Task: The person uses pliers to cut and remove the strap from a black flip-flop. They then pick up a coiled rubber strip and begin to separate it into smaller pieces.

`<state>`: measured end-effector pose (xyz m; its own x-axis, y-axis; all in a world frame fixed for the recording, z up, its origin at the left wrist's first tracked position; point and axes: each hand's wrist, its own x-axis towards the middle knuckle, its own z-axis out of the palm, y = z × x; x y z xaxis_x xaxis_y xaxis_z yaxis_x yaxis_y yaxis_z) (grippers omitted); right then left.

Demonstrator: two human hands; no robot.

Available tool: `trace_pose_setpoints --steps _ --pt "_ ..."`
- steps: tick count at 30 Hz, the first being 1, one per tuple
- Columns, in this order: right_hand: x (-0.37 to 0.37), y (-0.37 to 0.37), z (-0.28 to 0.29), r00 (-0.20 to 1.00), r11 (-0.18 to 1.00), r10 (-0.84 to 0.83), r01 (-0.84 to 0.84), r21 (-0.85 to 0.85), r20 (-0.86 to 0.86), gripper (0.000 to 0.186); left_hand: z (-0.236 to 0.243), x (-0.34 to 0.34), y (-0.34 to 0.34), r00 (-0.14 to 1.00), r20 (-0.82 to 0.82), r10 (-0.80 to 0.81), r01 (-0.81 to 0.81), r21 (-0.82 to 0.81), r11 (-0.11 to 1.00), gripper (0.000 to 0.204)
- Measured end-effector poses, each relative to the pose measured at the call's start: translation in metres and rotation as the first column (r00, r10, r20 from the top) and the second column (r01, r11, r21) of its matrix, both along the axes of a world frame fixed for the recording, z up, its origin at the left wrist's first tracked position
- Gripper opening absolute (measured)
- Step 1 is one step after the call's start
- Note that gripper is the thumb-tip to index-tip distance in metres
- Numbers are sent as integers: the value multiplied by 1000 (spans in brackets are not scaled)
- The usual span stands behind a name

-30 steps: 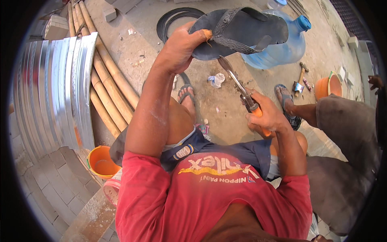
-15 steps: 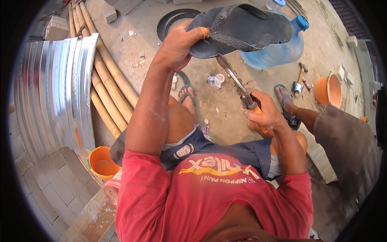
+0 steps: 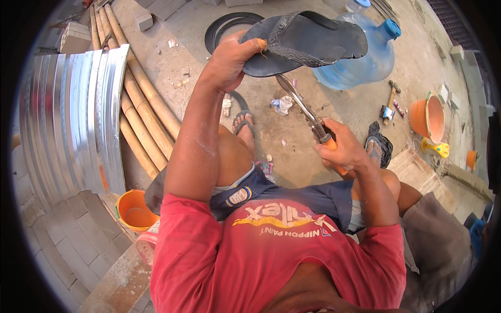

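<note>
My left hand (image 3: 229, 62) grips the toe end of a black flip-flop (image 3: 318, 44) held up in the air. An orange frayed bit (image 3: 262, 45) shows by my thumb at the strap. My right hand (image 3: 338, 146) is closed around a long pair of metal shears (image 3: 302, 104) with orange handles. Their tip is at the sandal's lower edge; I cannot tell whether it touches. A blue water jug (image 3: 355, 68) lies on its side behind the sandal, and a black coil (image 3: 224, 26) rests beyond my left hand.
Bamboo poles (image 3: 146, 120) and corrugated metal (image 3: 73, 125) lie left, with an orange bucket (image 3: 136, 211) below. Right are another bucket (image 3: 426, 117), a hammer (image 3: 390, 104), a yellow object (image 3: 438, 148) and a co-worker's trouser leg (image 3: 433, 235). A crumpled bag (image 3: 282, 104) lies on the concrete.
The sandal has shifted slightly left and down since half a second ago, still in my left hand. The co-worker's leg has moved toward the lower right, uncovering the yellow object.
</note>
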<state>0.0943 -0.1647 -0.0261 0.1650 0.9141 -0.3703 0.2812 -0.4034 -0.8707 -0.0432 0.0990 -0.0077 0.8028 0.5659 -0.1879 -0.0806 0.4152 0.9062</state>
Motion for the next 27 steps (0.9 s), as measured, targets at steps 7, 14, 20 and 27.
trace_pose_setpoints --steps 7,14,20,27 --pt "3 -2 -6 1000 991 23 -22 131 -5 51 0 0 2 1000 0 -14 14 -27 1000 36" --pt "5 -1 0 990 1000 29 -29 1 -137 53 -3 1 2 998 -47 -32 40 193 980 34" --pt "7 -7 -12 997 999 17 -14 42 -69 42 10 3 -7 988 -153 -4 61 375 925 35" --pt "1 -2 1 999 997 -6 3 -73 -41 40 -5 2 1 988 -153 -22 78 372 925 35"
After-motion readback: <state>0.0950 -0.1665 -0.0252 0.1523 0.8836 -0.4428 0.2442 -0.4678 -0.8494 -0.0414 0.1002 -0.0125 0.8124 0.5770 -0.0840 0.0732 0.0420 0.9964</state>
